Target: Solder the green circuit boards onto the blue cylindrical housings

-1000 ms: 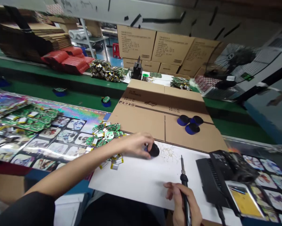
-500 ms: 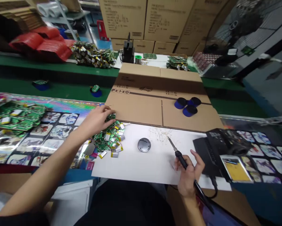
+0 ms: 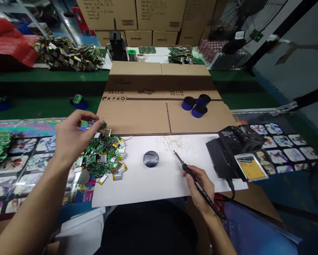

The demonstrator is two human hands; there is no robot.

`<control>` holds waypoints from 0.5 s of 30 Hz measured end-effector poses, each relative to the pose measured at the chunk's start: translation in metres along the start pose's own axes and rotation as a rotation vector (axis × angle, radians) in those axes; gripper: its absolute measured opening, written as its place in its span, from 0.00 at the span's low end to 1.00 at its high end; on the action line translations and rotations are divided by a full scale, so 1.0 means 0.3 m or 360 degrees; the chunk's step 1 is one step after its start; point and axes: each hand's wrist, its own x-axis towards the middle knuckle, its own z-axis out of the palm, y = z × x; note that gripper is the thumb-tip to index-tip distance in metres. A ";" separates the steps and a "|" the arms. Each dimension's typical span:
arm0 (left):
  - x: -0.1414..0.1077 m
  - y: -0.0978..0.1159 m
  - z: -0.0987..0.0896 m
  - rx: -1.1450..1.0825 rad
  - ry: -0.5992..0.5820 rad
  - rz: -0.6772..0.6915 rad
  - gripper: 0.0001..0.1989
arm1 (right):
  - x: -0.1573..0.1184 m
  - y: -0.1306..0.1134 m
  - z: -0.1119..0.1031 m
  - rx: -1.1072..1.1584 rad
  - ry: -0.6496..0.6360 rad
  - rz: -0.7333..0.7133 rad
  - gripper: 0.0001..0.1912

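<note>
My left hand (image 3: 75, 132) is closed in a pinch on a small green circuit board (image 3: 103, 125), partly hidden by the fingers, and a silver battery with yellow tape (image 3: 107, 132) shows just below it. Under that hand lies a heap of green circuit boards (image 3: 96, 159) with wired batteries. My right hand (image 3: 201, 186) grips a black soldering iron (image 3: 198, 184) like a pen, its tip pointing up and left above the white sheet (image 3: 137, 191). Between the hands sits a round, dark, shiny disc (image 3: 151, 159). Thin wire scraps (image 3: 176, 142) are scattered near the iron's tip.
A flattened cardboard sheet (image 3: 137, 117) lies beyond, with blue-and-black round holders (image 3: 199, 110) on it. To the right stand a black box (image 3: 219, 159) and a tray with a yellow sponge (image 3: 251, 168). More boards (image 3: 65, 55) are piled at the back left.
My left hand has lifted from the heap's far edge with a circuit board in its fingers. My right hand's fingers have closed round the soldering iron. The view has shifted.
</note>
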 end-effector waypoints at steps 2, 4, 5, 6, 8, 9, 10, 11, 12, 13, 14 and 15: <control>0.003 0.034 -0.008 -0.0217 0.0140 -0.0029 0.11 | -0.002 0.009 0.006 -0.0022 -0.0022 0.0006 0.16; 0.004 0.072 -0.018 -0.0471 0.0168 -0.0019 0.12 | -0.002 0.010 0.011 -0.0035 -0.0033 0.0007 0.17; 0.001 0.090 -0.024 -0.0572 0.0150 -0.0016 0.13 | -0.001 0.009 0.012 -0.0043 -0.0032 0.0008 0.17; -0.005 0.105 -0.028 -0.0642 0.0117 -0.0024 0.13 | 0.000 0.008 0.013 -0.0051 -0.0032 0.0008 0.17; -0.025 0.124 -0.031 -0.0711 0.0027 -0.0091 0.12 | 0.001 0.003 0.014 -0.0063 -0.0033 0.0005 0.17; -0.039 0.128 -0.027 -0.0732 -0.0016 -0.0143 0.11 | 0.002 0.001 0.014 -0.0066 -0.0036 0.0000 0.17; -0.054 0.128 -0.021 -0.0760 -0.0058 -0.0200 0.10 | 0.003 0.000 0.014 -0.0068 -0.0042 -0.0004 0.17; -0.069 0.125 -0.010 -0.0797 -0.0095 -0.0256 0.10 | 0.003 -0.002 0.014 -0.0069 -0.0046 -0.0009 0.17; -0.082 0.120 0.003 -0.0843 -0.0131 -0.0306 0.09 | 0.004 -0.003 0.014 -0.0070 -0.0050 -0.0011 0.17; -0.093 0.114 0.018 -0.0896 -0.0159 -0.0354 0.08 | 0.004 -0.004 0.014 -0.0072 -0.0054 -0.0011 0.17; -0.102 0.109 0.033 -0.0948 -0.0176 -0.0402 0.07 | 0.004 -0.005 0.013 -0.0074 -0.0058 -0.0013 0.17; -0.109 0.105 0.049 -0.0995 -0.0186 -0.0448 0.06 | 0.004 -0.006 0.013 -0.0081 -0.0062 -0.0013 0.17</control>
